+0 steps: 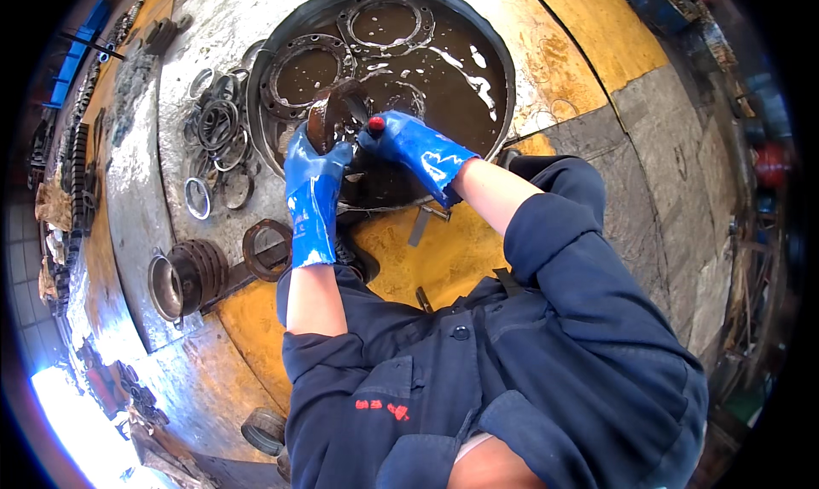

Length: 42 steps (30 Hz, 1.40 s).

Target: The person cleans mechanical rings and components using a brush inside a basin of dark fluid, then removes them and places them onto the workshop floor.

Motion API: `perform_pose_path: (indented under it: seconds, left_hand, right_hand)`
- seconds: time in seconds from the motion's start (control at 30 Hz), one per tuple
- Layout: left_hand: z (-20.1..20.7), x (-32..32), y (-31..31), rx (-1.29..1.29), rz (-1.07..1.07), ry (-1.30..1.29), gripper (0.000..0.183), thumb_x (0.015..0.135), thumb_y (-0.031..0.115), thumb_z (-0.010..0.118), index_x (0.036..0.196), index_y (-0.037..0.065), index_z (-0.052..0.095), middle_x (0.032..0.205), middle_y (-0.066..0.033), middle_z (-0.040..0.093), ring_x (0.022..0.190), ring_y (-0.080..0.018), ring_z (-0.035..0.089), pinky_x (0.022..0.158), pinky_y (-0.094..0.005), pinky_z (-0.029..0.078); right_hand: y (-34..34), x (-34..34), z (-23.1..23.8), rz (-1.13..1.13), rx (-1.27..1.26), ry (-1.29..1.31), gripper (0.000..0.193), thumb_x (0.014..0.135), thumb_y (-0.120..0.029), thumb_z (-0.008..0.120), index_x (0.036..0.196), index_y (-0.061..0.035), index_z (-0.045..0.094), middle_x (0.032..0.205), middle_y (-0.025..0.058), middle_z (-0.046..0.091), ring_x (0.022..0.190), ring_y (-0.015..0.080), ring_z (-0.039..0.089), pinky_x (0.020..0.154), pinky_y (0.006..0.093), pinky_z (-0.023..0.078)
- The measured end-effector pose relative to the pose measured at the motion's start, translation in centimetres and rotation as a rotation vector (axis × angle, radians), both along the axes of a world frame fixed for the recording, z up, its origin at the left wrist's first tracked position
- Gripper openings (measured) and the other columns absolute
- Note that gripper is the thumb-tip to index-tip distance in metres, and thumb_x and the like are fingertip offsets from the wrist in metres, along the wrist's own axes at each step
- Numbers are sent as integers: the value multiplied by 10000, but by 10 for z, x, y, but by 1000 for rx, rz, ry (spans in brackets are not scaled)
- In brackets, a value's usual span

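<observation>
Working posture over a round tub [509,73] of dark brown liquid, seen from above. My left hand [312,167], in a wet blue glove, has its grip clamped on the near, lower edge of a brown ring [319,124]. The ring is above the near left part of the tub, tilted up on edge rather than lying flat; its broad outer wall faces left, and its hollow side is turned toward my right hand [411,144]. The ring's longer visible extent runs from my left fingers upward and slightly to the right, away from my body. My right grip, gloved alike, is closed around a red-ended tool [376,124]. The red end shows beside my thumb, while a dark part runs from there up and to the left, against or just before the ring; actual contact I cannot tell. The tool's far end is too dark to make out.

Surroundings: two flat flanged rings, one at the far side of the tub [424,22] and one at its left [278,81], lie in the liquid, bolt holes along their borders. Left of the tub, a heap of thin rings [215,124] rests on the floor [465,250]. Nearer me lie a flat rust-brown ring [249,250] and, just beside it, a ribbed cylinder [203,267] on its side.
</observation>
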<state>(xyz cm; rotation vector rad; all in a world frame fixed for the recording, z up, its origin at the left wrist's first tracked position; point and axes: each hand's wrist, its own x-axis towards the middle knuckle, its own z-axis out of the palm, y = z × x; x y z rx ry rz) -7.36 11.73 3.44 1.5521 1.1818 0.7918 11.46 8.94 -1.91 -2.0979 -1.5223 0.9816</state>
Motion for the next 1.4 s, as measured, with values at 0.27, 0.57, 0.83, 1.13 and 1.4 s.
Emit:
perform_pose_path:
  seconds: [0.27, 0.57, 0.83, 1.13, 1.4]
  left_hand:
    - [-3, -1, 13, 271, 32, 87, 410, 931, 249, 840, 1224, -10, 720, 1022, -81, 767, 882, -157, 702, 840, -332, 560]
    - [-15, -4, 25, 547, 52, 311, 515, 1037, 386, 642, 1382, 3, 631, 1288, -238, 703, 1187, -379, 684, 1016, -440, 518]
    - [-3, -15, 24, 459, 31, 352, 503, 1054, 408, 617, 1374, 20, 644, 1289, -233, 704, 1187, -379, 684, 1020, -434, 515]
    - [-4, -6, 25, 448, 11, 312, 470, 1069, 398, 602, 1368, 38, 653, 1246, -245, 717, 1157, -409, 686, 986, -454, 521]
    - [-13, -23, 37, 464, 35, 404, 490, 1088, 434, 560, 1385, 52, 641, 1250, -273, 711, 1168, -442, 673, 975, -484, 520]
  right_hand:
    - [-17, 29, 21, 38, -33, 432, 343, 975, -366, 711, 1088, -48, 776, 983, 81, 790, 892, 163, 726, 816, 340, 564]
    - [2, -1, 24, -772, -172, 1620, 170, 1003, -313, 709, 1037, -147, 717, 935, 48, 726, 724, 178, 680, 637, 386, 613]
    - [-1, 6, 69, 220, -187, 455, 397, 897, -454, 762, 1093, -110, 788, 971, 88, 785, 904, 216, 741, 832, 360, 578]
    - [10, -3, 21, 578, 101, -502, 350, 998, -357, 607, 1181, -104, 764, 1131, 153, 779, 1042, 354, 751, 886, 457, 575]
    - [-8, -14, 41, 588, 888, -399, 325, 1024, -351, 614, 1130, -44, 617, 775, 202, 701, 709, 384, 704, 678, 498, 587]
